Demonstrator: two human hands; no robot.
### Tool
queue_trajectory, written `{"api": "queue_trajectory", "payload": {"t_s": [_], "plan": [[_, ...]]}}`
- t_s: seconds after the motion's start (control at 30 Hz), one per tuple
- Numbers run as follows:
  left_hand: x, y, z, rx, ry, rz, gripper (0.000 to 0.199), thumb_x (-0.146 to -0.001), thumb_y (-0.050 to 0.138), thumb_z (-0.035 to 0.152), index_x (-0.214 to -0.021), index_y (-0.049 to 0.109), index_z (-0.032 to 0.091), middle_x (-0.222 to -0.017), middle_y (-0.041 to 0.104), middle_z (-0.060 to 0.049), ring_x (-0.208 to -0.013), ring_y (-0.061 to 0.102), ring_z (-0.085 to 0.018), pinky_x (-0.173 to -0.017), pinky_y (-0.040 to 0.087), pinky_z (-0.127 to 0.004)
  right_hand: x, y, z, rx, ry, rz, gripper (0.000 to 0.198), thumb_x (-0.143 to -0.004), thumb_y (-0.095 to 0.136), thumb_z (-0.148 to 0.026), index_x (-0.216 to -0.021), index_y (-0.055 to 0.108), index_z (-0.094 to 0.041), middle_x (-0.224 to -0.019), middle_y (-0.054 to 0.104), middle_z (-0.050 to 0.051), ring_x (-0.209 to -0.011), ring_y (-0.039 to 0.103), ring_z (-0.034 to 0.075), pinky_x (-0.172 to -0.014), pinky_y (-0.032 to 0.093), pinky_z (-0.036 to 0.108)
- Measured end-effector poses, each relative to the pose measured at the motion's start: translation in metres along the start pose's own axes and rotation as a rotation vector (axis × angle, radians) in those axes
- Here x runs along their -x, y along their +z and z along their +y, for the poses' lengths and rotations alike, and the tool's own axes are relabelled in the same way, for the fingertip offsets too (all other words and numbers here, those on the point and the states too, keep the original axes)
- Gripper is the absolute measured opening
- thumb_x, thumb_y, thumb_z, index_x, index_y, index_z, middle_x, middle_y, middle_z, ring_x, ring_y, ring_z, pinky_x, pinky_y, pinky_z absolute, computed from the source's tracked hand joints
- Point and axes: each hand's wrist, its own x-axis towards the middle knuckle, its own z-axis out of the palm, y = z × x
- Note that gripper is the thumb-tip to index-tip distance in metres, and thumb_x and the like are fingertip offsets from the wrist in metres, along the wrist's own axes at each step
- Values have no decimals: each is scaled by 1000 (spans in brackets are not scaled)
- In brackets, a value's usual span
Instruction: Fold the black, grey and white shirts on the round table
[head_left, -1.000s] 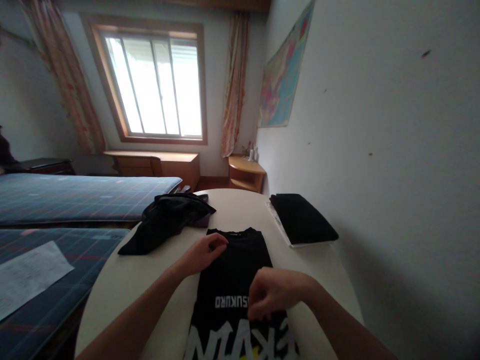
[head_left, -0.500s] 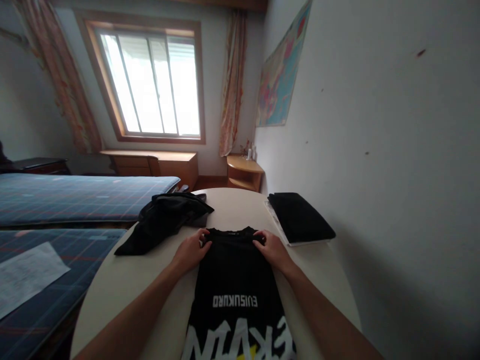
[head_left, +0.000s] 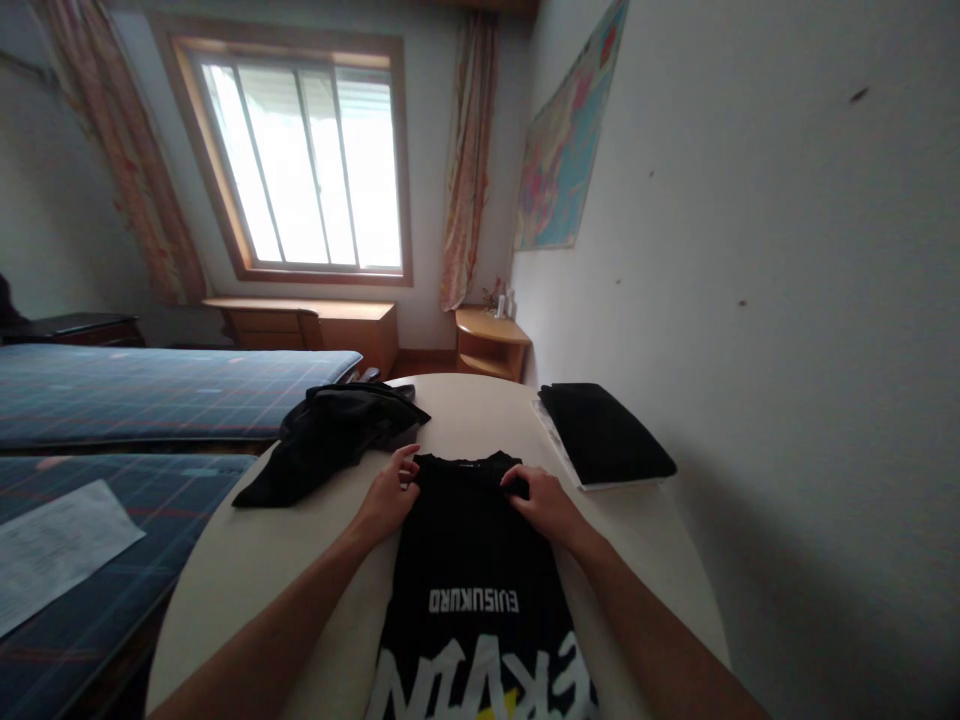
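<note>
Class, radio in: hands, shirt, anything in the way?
Left hand, right hand: at top corners of black shirt. Print up. Rumpled garment left, folded black cloth right, neither touching it.

Bedroom — plaid mattresses (head_left: pixel 172 390), curtained window (head_left: pixel 307 170)

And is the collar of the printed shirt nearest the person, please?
No, the collar lies at the far end of the shirt.

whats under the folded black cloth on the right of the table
A thin white sheet or bag shows along the left and near edges of the folded black cloth. The rest underneath is covered, so I can't tell what else is there.
</note>
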Motion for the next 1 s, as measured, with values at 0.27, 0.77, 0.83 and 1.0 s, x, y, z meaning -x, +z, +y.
{"api": "queue_trajectory", "payload": {"t_s": [0.27,0.77,0.83,1.0], "plan": [[-5,10,-3,75,-67,62,53,-77,68,19,-127,51,16,-111,69,-10,-84,70,-18,-73,57,-30,2,3,-7,48,-8,4,18,-87,59,-26,-102,68,-24,-104,71,5,-107,62,24,-99,39,42],[-52,5,10,133,-41,185,61,-75,68,11,-133,48,14,-127,63,-17,-96,69,-20,-90,56,-37,-48,-1,12,-86,91,161,39,-92,56,-30,-130,55,-20,-114,71,9,-110,66,24,-100,46,41],[-50,8,-2,71,-112,185,65,-76,69,9,-137,46,13,-133,59,-20,-97,69,-21,-89,56,-38,-48,11,23,-75,146,110,52,-90,59,-28,-140,47,-17,-119,69,13,-113,65,25,-100,46,42],[-28,7,-17,-100,107,173,66,-80,64,11,-142,44,18,-147,45,-17,-115,63,-24,-98,54,-41,-37,17,40,-68,32,192,59,-90,54,-27,-146,41,-15,-136,59,16,-121,59,24,-107,43,42]]}}
